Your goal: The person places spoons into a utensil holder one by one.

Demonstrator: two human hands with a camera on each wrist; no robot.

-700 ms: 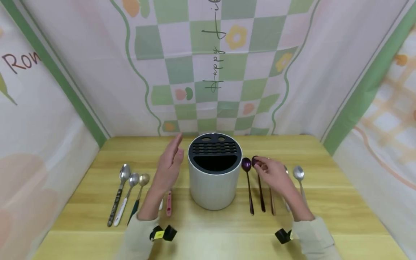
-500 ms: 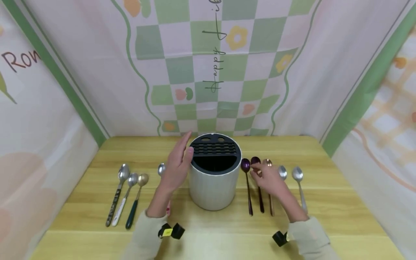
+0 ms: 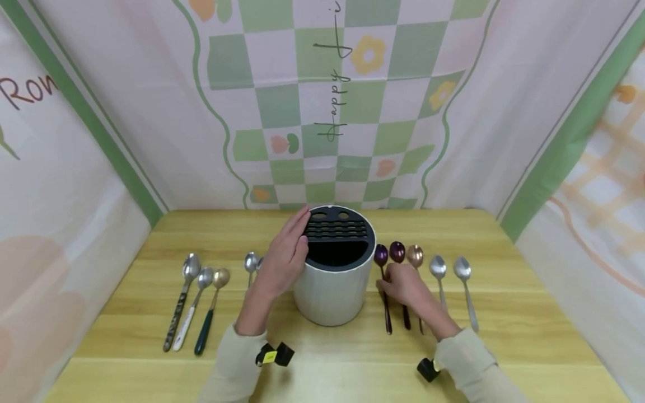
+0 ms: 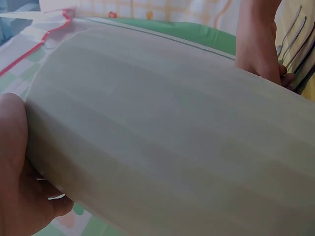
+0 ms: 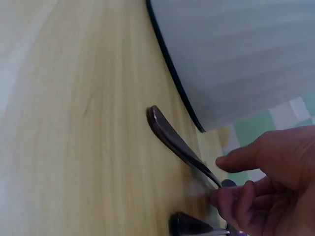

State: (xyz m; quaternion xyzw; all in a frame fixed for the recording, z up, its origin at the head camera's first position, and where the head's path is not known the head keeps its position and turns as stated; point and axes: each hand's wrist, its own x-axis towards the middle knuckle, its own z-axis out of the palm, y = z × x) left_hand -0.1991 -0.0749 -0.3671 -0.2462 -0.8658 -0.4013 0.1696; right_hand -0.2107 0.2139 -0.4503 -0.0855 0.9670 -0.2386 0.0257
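A white ribbed utensil holder [image 3: 330, 296] with a black slotted lid [image 3: 335, 228] stands upright mid-table. My left hand [image 3: 283, 262] lies against its left side, fingers extended along the rim; the left wrist view shows thumb and fingers around the holder wall [image 4: 162, 123]. My right hand [image 3: 407, 286] is low over the spoons right of the holder. Nearest it is the dark purple spoon [image 3: 381, 255] beside the holder. In the right wrist view, fingertips touch near that spoon's handle [image 5: 172, 137], while the thumb stands apart from it. A second purple spoon [image 3: 397, 252] is partly covered by the hand.
Right of these lie a copper-coloured spoon [image 3: 415, 256] and two silver spoons [image 3: 438, 267]. On the left are spoons with a dark patterned handle [image 3: 176, 319], a white handle [image 3: 186, 327] and a green handle [image 3: 204, 333]. More spoons [image 3: 251, 262] are partly hidden behind the left forearm.
My left hand has moved right, from beside the holder onto its side. My right hand has come down from the spoon bowls toward the handles, uncovering the bowls.
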